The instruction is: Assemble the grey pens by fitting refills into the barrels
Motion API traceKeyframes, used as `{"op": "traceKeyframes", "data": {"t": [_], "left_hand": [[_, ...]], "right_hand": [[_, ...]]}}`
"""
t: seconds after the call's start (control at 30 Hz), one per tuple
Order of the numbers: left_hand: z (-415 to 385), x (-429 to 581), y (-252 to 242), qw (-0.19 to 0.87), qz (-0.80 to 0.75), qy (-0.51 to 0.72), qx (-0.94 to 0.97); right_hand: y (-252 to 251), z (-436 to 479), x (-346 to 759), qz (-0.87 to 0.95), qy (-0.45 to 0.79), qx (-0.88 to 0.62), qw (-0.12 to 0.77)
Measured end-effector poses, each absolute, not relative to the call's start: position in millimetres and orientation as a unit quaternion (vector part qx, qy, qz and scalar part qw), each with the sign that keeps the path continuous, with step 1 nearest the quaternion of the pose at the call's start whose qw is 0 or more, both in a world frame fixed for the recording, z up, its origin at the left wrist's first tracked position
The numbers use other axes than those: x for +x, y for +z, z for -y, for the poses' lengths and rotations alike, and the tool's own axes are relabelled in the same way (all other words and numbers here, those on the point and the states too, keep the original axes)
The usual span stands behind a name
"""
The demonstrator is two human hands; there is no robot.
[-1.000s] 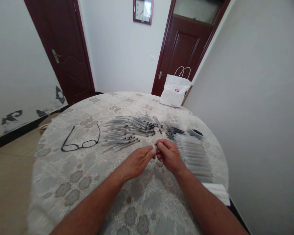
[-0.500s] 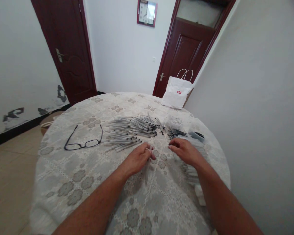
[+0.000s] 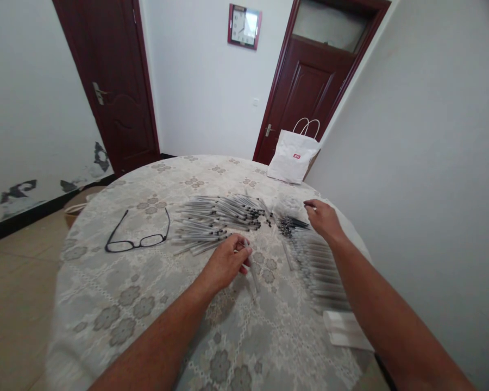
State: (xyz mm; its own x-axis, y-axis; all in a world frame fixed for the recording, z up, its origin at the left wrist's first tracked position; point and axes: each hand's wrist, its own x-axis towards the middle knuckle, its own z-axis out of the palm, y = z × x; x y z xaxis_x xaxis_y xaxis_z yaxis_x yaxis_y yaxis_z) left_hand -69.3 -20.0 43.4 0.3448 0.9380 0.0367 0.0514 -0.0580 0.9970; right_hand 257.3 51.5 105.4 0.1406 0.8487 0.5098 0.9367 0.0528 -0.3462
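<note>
My left hand [image 3: 231,259] is closed around a translucent pen barrel [image 3: 254,276], which slants down toward me over the tablecloth. To its left lies a heap of pens [image 3: 215,214], grey-white with black ends. My right hand [image 3: 323,218] is raised over the far right of the table, thumb and fingertips pinched; a small dark spot shows at the tips, too small to name. Below that hand are dark thin pen parts [image 3: 293,222] and a stack of clear barrels [image 3: 324,266]. A heap of small clear pieces [image 3: 287,203] lies just left of the right fingertips.
Eyeglasses [image 3: 136,243] lie on the left of the round table with its patterned cloth [image 3: 126,320]. A white paper bag [image 3: 292,157] stands at the back right. A white block-like piece [image 3: 344,328] lies near the right edge, beside the wall [image 3: 444,163].
My right hand has moved away and to the right, from beside the dark pen parts to past the clear pieces. It now hides the small tub of black pieces. My left hand has shifted slightly left.
</note>
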Motion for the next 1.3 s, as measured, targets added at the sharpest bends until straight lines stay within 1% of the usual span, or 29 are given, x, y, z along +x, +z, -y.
{"op": "traceKeyframes", "data": {"t": [0.07, 0.13, 0.23, 0.37, 0.43, 0.5, 0.57, 0.7, 0.77, 0.9, 1.03, 1.17, 1.3], "left_hand": [[20.4, -68.9, 45.2, 0.556, -0.407, 0.407, 0.6], [21.0, -68.1, 47.6, 0.558, -0.407, 0.411, 0.595], [21.7, -67.3, 51.2, 0.564, -0.41, 0.415, 0.585], [21.6, -68.3, 53.9, 0.582, -0.402, 0.408, 0.576], [21.3, -69.1, 53.8, 0.592, -0.397, 0.409, 0.57], [21.4, -69.2, 53.0, 0.598, -0.394, 0.403, 0.569], [22.4, -68.6, 52.2, 0.595, -0.395, 0.384, 0.585], [24.4, -67.1, 51.7, 0.566, -0.397, 0.353, 0.63], [24.2, -67.2, 51.9, 0.556, -0.402, 0.353, 0.636], [22.2, -68.4, 52.3, 0.546, -0.42, 0.356, 0.631], [21.6, -68.2, 51.0, 0.54, -0.414, 0.352, 0.642], [20.7, -67.7, 48.3, 0.53, -0.417, 0.345, 0.653], [19.5, -67.3, 46.5, 0.532, -0.418, 0.342, 0.652]], "right_hand": [[96.9, -23.2, 236.5, 0.684, -0.014, -0.656, 0.318], [86.9, 10.3, 207.0, 0.722, 0.077, -0.618, 0.303], [72.2, 55.9, 158.4, 0.74, 0.185, -0.569, 0.308], [60.0, 83.1, 118.4, 0.743, 0.223, -0.537, 0.333], [57.3, 83.8, 114.5, 0.739, 0.215, -0.538, 0.344], [56.7, 82.2, 118.3, 0.749, 0.192, -0.541, 0.329], [58.6, 81.8, 126.4, 0.772, 0.158, -0.546, 0.284], [70.0, 85.7, 152.3, 0.799, 0.072, -0.574, 0.166], [77.2, 87.1, 172.2, 0.794, 0.032, -0.593, 0.13], [85.5, 84.4, 227.2, 0.752, -0.062, -0.645, 0.124], [81.6, 77.9, 282.3, 0.688, -0.134, -0.706, 0.1], [71.0, 75.8, 311.0, 0.662, -0.153, -0.73, 0.074], [61.5, 76.5, 313.2, 0.67, -0.153, -0.72, 0.093]]}}
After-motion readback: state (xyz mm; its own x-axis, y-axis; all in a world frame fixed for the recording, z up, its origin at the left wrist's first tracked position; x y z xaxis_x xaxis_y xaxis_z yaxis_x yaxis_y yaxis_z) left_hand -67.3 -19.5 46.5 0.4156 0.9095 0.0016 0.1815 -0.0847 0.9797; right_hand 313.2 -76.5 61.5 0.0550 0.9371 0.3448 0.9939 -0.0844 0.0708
